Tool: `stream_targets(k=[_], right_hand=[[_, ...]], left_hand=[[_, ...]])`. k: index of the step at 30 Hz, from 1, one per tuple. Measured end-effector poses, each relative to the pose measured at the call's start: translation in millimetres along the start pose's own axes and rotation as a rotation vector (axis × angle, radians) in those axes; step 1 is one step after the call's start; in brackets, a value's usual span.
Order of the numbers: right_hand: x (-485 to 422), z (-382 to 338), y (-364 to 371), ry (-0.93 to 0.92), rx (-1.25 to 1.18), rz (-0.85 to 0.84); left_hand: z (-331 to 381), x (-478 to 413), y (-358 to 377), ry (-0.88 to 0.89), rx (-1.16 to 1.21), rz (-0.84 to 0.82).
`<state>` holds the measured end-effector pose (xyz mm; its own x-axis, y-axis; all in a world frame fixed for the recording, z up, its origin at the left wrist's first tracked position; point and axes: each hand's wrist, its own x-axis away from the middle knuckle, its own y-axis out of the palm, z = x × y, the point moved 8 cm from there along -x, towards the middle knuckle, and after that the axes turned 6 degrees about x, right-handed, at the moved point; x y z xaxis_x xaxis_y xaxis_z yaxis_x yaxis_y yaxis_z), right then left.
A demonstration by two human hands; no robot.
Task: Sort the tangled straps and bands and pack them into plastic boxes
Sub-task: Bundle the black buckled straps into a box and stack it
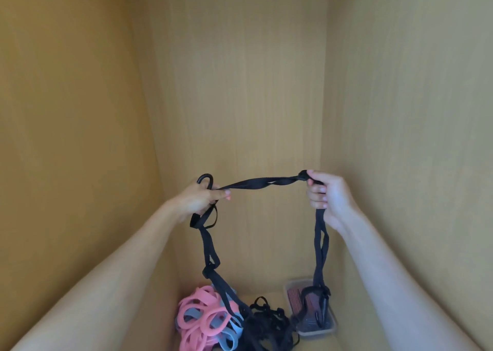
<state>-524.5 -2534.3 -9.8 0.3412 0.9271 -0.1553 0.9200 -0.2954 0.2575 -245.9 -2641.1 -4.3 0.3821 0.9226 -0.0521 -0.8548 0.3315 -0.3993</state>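
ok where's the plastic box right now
Head view, bottom right of centre: the plastic box sits on the wooden surface, right of the black strap pile, below the right hand.

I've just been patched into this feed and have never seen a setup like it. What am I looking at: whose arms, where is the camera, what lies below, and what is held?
There is no machine here. These are a person's two bare arms, seen from a single camera worn on their head, which looks forward and down into a tan wooden compartment. The left hand and right hand each grip a long black woven strap with loops. It is stretched between them and both ends hang down. On the floor lie a pile of pink and blue rubber bands, a tangle of more black straps and a clear plastic box with dark items inside.
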Motion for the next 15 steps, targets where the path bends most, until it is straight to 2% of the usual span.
stream_targets(k=[3, 6, 9, 15], right_hand=[[2.5, 1.4, 2.0, -0.03, 0.003, 0.021], [3.7, -1.2, -6.5, -0.04, -0.161, 0.067], [2.2, -6.9, -22.3, -0.033, -0.313, 0.135], [0.1, 11.7, -23.5, 0.023, -0.138, 0.148]], left_hand=[[-0.9, -1.2, -1.9, 0.025, -0.053, 0.032], [0.3, 1.1, -7.8, 0.055, -0.099, 0.084], [-7.3, 3.6, -20.5, 0.018, -0.032, 0.135], [-7.8, -6.5, -40.4, -0.021, 0.519, 0.177]])
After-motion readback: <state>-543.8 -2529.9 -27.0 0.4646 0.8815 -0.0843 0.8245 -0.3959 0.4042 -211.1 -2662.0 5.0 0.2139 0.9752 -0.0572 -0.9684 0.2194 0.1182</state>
